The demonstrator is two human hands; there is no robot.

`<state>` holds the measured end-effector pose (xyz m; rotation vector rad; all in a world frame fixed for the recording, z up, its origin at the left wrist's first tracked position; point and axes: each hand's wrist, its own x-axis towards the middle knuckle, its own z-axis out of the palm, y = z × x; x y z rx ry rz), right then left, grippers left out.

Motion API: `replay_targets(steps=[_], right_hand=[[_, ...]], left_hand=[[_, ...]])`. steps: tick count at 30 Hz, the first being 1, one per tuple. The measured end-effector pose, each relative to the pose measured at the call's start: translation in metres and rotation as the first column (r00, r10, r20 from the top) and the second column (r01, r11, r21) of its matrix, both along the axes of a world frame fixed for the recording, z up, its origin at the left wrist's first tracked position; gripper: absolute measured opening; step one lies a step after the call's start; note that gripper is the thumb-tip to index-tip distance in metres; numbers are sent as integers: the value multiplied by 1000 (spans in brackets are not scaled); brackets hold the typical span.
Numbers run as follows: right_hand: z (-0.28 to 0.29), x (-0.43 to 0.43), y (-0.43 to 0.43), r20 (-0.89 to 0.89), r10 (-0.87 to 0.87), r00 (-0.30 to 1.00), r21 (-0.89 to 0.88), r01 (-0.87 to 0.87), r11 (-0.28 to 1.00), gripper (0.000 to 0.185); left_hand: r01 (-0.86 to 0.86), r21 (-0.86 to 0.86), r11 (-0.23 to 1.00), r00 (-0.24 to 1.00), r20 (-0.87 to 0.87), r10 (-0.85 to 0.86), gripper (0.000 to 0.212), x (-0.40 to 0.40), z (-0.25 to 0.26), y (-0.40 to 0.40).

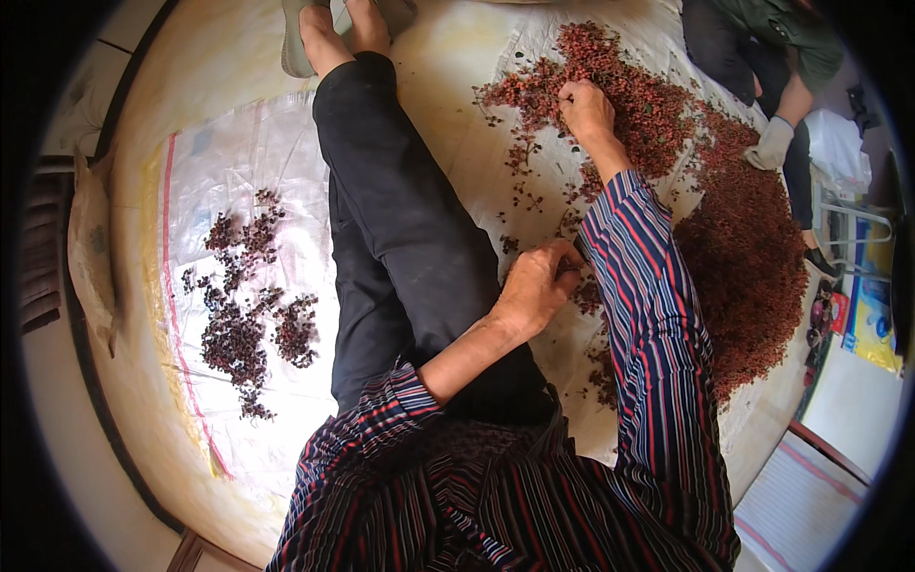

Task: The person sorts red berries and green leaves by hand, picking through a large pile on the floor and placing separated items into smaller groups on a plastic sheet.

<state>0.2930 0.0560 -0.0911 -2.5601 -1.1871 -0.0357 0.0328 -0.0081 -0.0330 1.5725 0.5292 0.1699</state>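
Note:
My right hand (587,111) reaches into a heap of small red dried berries on stems (636,93), its fingertips bent down at the near-left part of the heap; whether they grip a sprig cannot be told. Beside my right forearm, my left hand (536,286) is curled above the pale sheet, thumb against the fingers; what lies inside it is hidden. Small loose sprigs (527,200) are scattered between the two hands. To the left of my legs, darker berry clusters (236,336) lie on a white woven plastic sheet (286,157).
A large dark-red berry pile (743,286) spreads at the right. Another person's gloved hand (772,145) touches its upper edge. A white plastic bag (836,150) is near a metal-framed stool (858,214). A filled sack (91,250) lies by the left wall. My outstretched legs separate the sheets.

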Motion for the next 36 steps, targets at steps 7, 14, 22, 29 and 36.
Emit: replay_targets(steps=[7,14,22,29,36], right_hand=[[7,-2,-21,-412,-8,911,203,101,974,8],[58,-36,-74,-824,91,559,294,284,913,9],[98,-77,-122,-868,110,485,247,228,942,3],[111,-109,-135,-839,146,525,217,76,973,3],[117,-121,-139,-857,156,491,246,123,962,4]], left_hand=[[7,56,998,1000,-8,-6,15,1,0,1],[-79,-269,960,997,2,82,9,1,-5,7],[-273,-452,849,931,98,351,13,4,5,9],[-345,-161,925,881,284,378,42,4,13,9],[-264,-96,960,950,146,276,20,2,9,9]])
